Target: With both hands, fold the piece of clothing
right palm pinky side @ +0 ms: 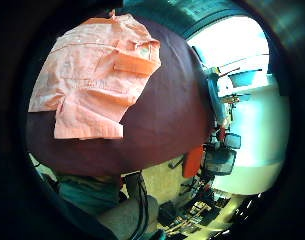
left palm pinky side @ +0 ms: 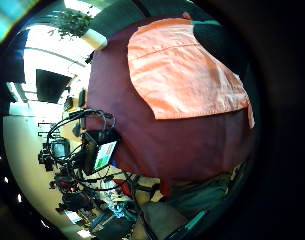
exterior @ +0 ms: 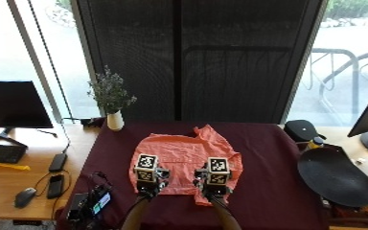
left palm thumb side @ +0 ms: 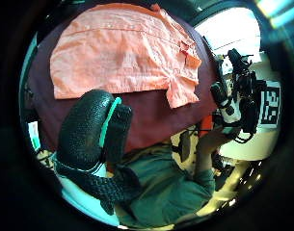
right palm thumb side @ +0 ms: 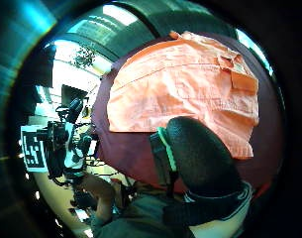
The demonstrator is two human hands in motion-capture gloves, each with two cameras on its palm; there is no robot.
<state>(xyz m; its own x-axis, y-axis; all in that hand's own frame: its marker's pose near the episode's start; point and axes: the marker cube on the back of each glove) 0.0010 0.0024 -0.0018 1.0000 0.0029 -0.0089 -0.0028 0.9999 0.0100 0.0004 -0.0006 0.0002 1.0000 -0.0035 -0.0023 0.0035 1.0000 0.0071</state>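
A salmon-orange short-sleeved shirt (exterior: 184,160) lies spread on the dark maroon table (exterior: 267,158). My left hand (exterior: 149,184) and right hand (exterior: 214,187) are side by side above the shirt's near edge, holding nothing. Both palms look down on the shirt (left palm thumb side: 122,48) (right palm thumb side: 190,84) from some way off. A black-gloved thumb (left palm thumb side: 86,130) shows in the left thumb side view and another thumb (right palm thumb side: 200,153) in the right one, neither touching cloth. A sleeve (right palm pinky side: 87,120) points toward the near table edge. The shirt (left palm pinky side: 187,75) looks flat with light creases.
A white vase with a plant (exterior: 114,120) stands at the table's far left corner. A black device with cables (exterior: 91,203) sits at the near left corner. A round black disc (exterior: 334,177) lies to the right. On the wooden desk at left stands a monitor (exterior: 12,103).
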